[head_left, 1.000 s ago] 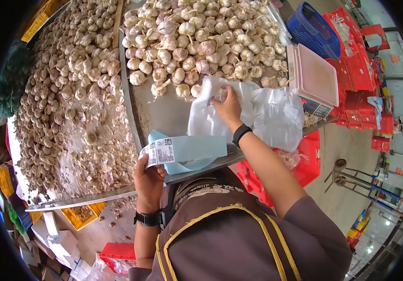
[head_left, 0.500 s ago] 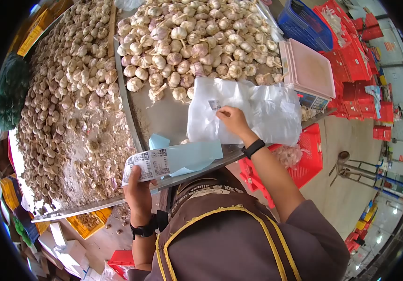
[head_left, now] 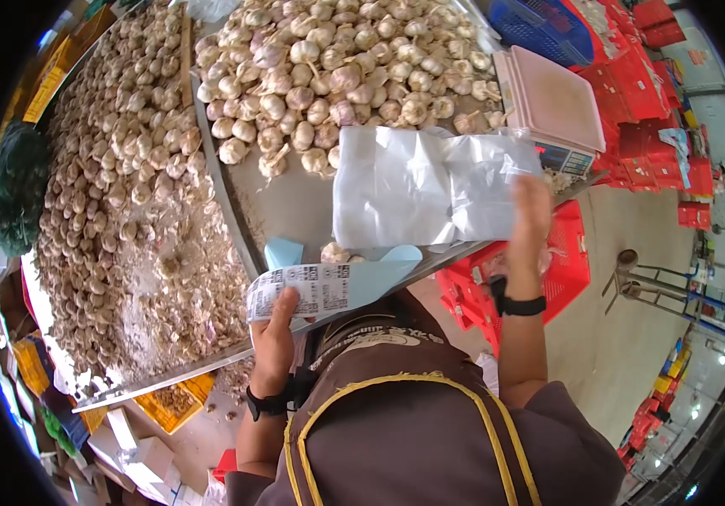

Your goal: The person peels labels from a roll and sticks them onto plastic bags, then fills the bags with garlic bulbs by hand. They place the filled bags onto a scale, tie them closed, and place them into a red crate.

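Observation:
My left hand [head_left: 276, 341] grips a strip of printed labels [head_left: 316, 287] on pale blue backing, with the thumb on top, at the metal table's front edge [head_left: 202, 368]. My right hand [head_left: 531, 221], blurred by motion, is over the right edge of the stack of clear plastic bags [head_left: 396, 190]; its fingers are smeared and their hold cannot be made out. The bags lie flat on the table. Behind them is a heap of garlic bulbs [head_left: 320, 63]. No label shows on the top bag's left part.
More garlic [head_left: 110, 169] and loose skins cover the left section beyond a metal divider [head_left: 226, 202]. A scale with a pink tray [head_left: 552, 101] stands at right, near a blue basket [head_left: 539, 29]. A red crate [head_left: 569, 261] is below the table's right edge.
My right hand has moved right from the bags' left part to their right edge. The label seen under its fingers is gone from there. My left hand and the strip have shifted slightly right.

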`<state>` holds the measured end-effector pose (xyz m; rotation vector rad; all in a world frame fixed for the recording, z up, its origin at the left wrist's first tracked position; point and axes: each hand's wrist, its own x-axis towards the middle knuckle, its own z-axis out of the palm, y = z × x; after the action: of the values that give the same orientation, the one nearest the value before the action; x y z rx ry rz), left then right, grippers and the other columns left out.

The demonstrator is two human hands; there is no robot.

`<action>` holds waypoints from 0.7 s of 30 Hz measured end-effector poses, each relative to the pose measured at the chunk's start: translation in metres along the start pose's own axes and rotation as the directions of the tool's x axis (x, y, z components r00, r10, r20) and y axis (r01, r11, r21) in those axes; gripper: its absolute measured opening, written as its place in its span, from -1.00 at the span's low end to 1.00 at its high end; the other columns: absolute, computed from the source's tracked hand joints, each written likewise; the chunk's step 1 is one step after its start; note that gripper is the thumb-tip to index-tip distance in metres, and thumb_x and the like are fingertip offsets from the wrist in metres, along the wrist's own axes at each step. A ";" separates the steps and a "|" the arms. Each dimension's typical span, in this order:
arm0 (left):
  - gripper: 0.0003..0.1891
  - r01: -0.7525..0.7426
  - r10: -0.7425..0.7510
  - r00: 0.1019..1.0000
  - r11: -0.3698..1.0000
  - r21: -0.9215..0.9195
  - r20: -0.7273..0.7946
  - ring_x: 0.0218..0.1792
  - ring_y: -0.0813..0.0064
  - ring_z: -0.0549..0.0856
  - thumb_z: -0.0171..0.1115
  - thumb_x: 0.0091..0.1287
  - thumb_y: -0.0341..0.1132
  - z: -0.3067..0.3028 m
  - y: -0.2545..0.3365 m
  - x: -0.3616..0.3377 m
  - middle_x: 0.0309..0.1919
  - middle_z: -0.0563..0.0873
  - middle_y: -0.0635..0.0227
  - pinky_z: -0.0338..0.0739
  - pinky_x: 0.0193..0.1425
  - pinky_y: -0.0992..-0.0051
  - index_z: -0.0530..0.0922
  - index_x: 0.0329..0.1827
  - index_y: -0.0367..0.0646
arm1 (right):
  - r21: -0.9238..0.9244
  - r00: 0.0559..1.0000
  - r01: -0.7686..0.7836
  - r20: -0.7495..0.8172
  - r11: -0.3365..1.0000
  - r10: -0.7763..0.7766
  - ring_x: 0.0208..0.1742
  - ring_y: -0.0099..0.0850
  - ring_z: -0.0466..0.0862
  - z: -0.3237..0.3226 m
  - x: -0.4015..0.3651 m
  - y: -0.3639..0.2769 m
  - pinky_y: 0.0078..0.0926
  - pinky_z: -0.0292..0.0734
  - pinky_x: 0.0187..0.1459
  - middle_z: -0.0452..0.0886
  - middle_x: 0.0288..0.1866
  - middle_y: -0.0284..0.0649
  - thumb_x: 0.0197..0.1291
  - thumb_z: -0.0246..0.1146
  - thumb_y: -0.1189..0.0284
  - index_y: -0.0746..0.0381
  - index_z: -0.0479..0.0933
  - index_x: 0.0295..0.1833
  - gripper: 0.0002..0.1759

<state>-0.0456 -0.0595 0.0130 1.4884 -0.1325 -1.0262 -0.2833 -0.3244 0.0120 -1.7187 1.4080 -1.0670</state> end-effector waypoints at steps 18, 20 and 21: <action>-0.71 0.120 -0.190 0.982 0.569 -0.814 0.013 -0.56 0.58 0.50 -0.06 0.45 -0.20 -0.034 -0.015 -0.029 -0.27 0.68 0.31 0.33 -0.55 0.61 0.50 0.00 -0.21 | 0.219 0.287 -0.798 0.957 0.562 0.034 0.20 -0.38 0.53 0.118 -0.064 -0.062 -0.34 0.35 0.28 0.58 0.16 -0.23 0.17 0.31 0.51 0.22 0.65 -0.11 -0.84; -0.72 0.081 -0.169 0.985 0.604 -0.793 -0.028 -0.57 0.60 0.47 -0.05 0.46 -0.21 -0.041 -0.019 -0.026 -0.29 0.68 0.34 0.30 -0.55 0.62 0.49 0.01 -0.19 | 0.332 0.519 -0.800 0.800 0.500 0.299 0.03 -0.53 0.56 0.141 -0.036 -0.004 -0.42 0.41 0.17 0.62 -0.03 -0.38 0.24 0.24 0.47 0.19 0.57 0.02 -0.77; -0.73 0.066 -0.190 0.980 0.610 -0.790 -0.064 -0.57 0.61 0.47 -0.04 0.45 -0.21 -0.044 -0.021 -0.025 -0.29 0.67 0.34 0.30 -0.54 0.63 0.49 0.02 -0.19 | 0.304 0.563 -0.780 0.722 0.546 0.402 -0.04 -0.59 0.54 0.152 -0.021 0.020 -0.48 0.41 0.08 0.61 -0.10 -0.43 0.24 0.26 0.43 0.16 0.58 0.01 -0.78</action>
<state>-0.0417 -0.0061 0.0003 0.7386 0.4979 -0.9035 -0.1581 -0.3079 -0.0772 -0.7951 0.9742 -0.4098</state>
